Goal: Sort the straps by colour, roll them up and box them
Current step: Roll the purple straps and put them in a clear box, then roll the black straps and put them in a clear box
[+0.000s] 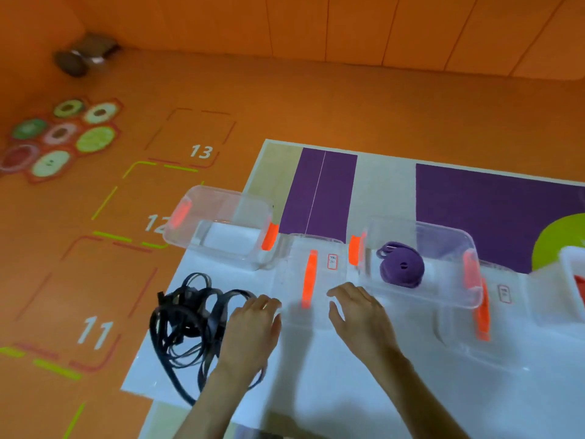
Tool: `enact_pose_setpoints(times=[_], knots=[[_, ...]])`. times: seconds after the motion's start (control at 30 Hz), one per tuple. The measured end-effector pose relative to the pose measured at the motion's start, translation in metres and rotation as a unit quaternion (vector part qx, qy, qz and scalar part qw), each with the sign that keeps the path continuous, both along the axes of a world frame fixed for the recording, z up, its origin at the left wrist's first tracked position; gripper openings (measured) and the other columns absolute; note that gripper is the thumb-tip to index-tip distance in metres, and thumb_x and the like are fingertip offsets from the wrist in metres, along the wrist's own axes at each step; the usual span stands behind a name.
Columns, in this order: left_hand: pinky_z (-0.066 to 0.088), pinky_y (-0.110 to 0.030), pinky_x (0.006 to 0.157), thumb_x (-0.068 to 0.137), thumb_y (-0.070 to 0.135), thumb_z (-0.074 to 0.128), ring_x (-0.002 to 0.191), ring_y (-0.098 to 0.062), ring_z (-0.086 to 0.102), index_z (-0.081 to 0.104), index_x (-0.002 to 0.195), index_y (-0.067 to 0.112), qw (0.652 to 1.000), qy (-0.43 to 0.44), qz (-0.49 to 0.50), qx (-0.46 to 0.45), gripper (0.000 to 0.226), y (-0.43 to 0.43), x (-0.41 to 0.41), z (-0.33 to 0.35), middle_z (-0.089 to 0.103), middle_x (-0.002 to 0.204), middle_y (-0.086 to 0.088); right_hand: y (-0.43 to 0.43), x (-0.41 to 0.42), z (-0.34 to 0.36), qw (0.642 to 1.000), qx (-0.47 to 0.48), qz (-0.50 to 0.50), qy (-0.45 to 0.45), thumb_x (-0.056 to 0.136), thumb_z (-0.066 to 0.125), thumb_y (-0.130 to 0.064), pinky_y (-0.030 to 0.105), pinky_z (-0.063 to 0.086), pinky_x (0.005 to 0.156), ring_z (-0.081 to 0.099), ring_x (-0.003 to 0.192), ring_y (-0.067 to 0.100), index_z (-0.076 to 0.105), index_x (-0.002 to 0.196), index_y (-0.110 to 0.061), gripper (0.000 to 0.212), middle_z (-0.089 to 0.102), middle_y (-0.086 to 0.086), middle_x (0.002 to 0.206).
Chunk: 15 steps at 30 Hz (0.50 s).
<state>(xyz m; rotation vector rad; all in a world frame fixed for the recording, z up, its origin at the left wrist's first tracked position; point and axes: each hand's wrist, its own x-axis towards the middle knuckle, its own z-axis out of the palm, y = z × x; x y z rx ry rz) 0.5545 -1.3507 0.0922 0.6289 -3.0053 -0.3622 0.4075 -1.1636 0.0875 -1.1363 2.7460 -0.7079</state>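
Note:
A tangled pile of dark blue-grey straps (190,321) lies on the white sheet at the left. A rolled purple strap (401,268) sits inside a clear box (449,236) at the right. An empty clear box (221,223) with orange clips stands at the back left. Between them lies a clear lid (313,280) with an orange clip. My left hand (253,324) and my right hand (361,308) rest at the lid's two near corners, fingers spread. Neither hand holds a strap.
A second clear lid (493,315) lies in front of the right box. Another white container (573,274) with something red shows at the right edge. The table carries purple and green mats (493,210). The orange floor at the left has numbered squares.

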Motion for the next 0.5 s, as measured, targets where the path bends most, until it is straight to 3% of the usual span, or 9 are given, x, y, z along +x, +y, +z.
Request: enact_pose_setpoints(times=[0.13, 0.23, 0.4, 0.5], knots=[[0.055, -0.036, 0.052, 0.081, 0.016, 0.08, 0.071, -0.021, 0.065, 0.071, 0.089, 0.02, 0.999, -0.037, -0.025, -0.006, 0.013, -0.057, 0.064, -0.016, 0.066, 0.081, 0.004, -0.049, 0.065, -0.004, 0.998, 0.048, -0.029, -0.04, 0.091, 0.072, -0.017, 0.038, 0.059, 0.076, 0.071, 0.091, 0.023, 0.073, 0.107, -0.022, 0.016, 0.072, -0.004, 0.105], [0.056, -0.036, 0.056, 0.086, 0.019, 0.076, 0.077, -0.021, 0.066, 0.07, 0.094, 0.021, 0.998, -0.054, -0.043, 0.01, 0.01, -0.095, 0.106, -0.028, 0.066, 0.085, 0.004, -0.081, 0.103, -0.013, 0.994, 0.068, -0.041, -0.078, 0.098, 0.065, -0.023, 0.04, 0.058, 0.084, 0.071, 0.101, 0.022, 0.07, 0.115, -0.022, 0.018, 0.07, -0.004, 0.114], [0.055, -0.038, 0.084, 0.104, 0.027, 0.049, 0.109, -0.023, 0.062, 0.063, 0.126, 0.026, 0.992, -0.116, -0.014, 0.056, 0.026, -0.139, 0.159, -0.047, 0.063, 0.117, 0.003, -0.129, 0.15, -0.041, 0.964, 0.19, -0.023, -0.186, 0.101, 0.059, -0.036, 0.036, 0.052, 0.097, 0.066, 0.115, 0.025, 0.057, 0.139, -0.028, 0.038, 0.062, 0.001, 0.129], [0.056, -0.041, 0.095, 0.107, 0.028, 0.047, 0.128, -0.028, 0.054, 0.045, 0.154, 0.041, 0.983, -0.145, -0.013, 0.109, 0.049, -0.154, 0.17, -0.057, 0.051, 0.147, -0.001, -0.149, 0.169, -0.062, 0.929, 0.227, -0.019, -0.291, 0.091, 0.067, -0.039, 0.041, 0.054, 0.099, 0.065, 0.117, 0.028, 0.048, 0.15, -0.038, 0.062, 0.065, 0.004, 0.128]])
